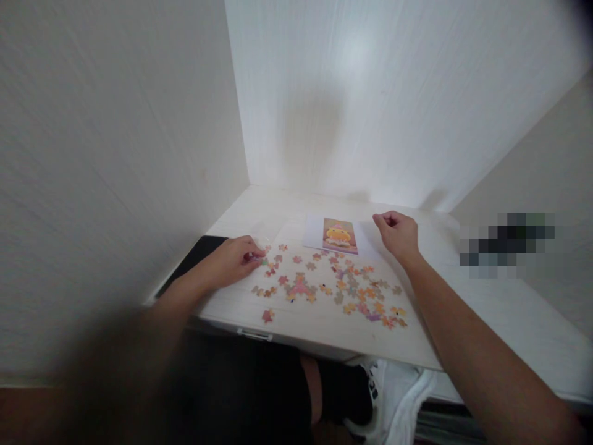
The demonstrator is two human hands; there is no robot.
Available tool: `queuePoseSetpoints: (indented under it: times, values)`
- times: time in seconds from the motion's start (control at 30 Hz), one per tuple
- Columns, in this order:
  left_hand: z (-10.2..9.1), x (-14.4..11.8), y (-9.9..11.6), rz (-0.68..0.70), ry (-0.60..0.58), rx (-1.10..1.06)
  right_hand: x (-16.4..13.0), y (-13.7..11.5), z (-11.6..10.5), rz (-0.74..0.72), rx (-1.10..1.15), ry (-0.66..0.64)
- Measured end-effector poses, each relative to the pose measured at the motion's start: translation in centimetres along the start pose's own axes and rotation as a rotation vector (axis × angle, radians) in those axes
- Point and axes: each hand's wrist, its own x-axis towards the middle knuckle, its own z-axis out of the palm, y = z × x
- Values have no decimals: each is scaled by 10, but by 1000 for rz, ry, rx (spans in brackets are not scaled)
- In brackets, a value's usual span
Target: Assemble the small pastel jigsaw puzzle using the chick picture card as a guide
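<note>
Here, the left hand [241, 258] curls beside puzzle pieces [301, 288], the right hand [399, 235] near a picture card [340, 236]; whether either grip holds anything, I cannot tell.

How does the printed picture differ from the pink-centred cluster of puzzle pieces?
The printed picture has straight edges, while the pink-centred cluster has a jagged outline. The printed picture shows a yellow figure; the pink-centred cluster shows only patches of colour. The printed picture lies farther back than the pink-centred cluster. Both lie on the white table and include yellow.
</note>
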Motion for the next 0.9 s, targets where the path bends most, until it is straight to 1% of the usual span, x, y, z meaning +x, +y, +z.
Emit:
queuePoseSetpoints:
  times: [0.1,0.43,0.67,0.9]
  values:
    - [-1,0,-1,2,-6,14,0,1,2,-11,-5,4]
    - [1,0,-5,-15,-1,18,-2,6,6,-43,-3,-65]
    - [1,0,-3,-41,20,-38,-3,4,5,-26,-10,-84]
    - [4,0,-3,-35,45,-87,-5,1,4,-54,0,-90]
